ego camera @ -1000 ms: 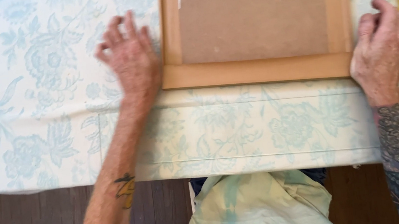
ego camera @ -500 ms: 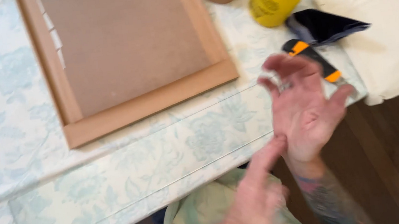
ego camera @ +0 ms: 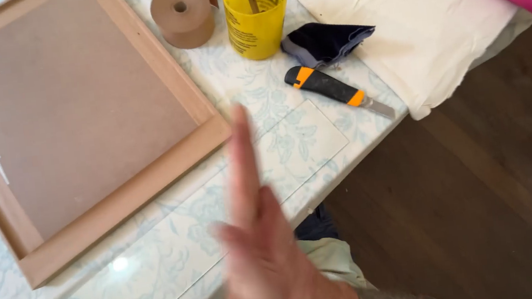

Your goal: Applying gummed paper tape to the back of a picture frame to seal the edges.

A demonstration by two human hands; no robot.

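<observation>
a blurred hand [ego camera: 257, 250] is raised edge-on above the near edge of the table, fingers straight and together, open and holding nothing; from its blur and the tattooed forearm below it, it looks like the right one, and whether the left lies pressed behind it cannot be told. nearest to it is the square light-wood picture frame [ego camera: 149, 176], lying back-up on the pale blue floral tablecloth [ego camera: 160, 275], its brown fibreboard backing [ego camera: 69, 118] filling the opening, with small white tabs along the left inner edge. the frame sits left of the hand, apart from it. beyond lie a roll of brown paper tape [ego camera: 182, 15], a yellow plastic cup [ego camera: 256, 17] with a stick in it, a dark blue folded cloth [ego camera: 327, 41] and a black and orange utility knife [ego camera: 337, 91].

half a second ago the palm was spread open near the knife with the other hand's finger at it; now it is upright and nearer the frame's corner, and the view has swung right.
</observation>
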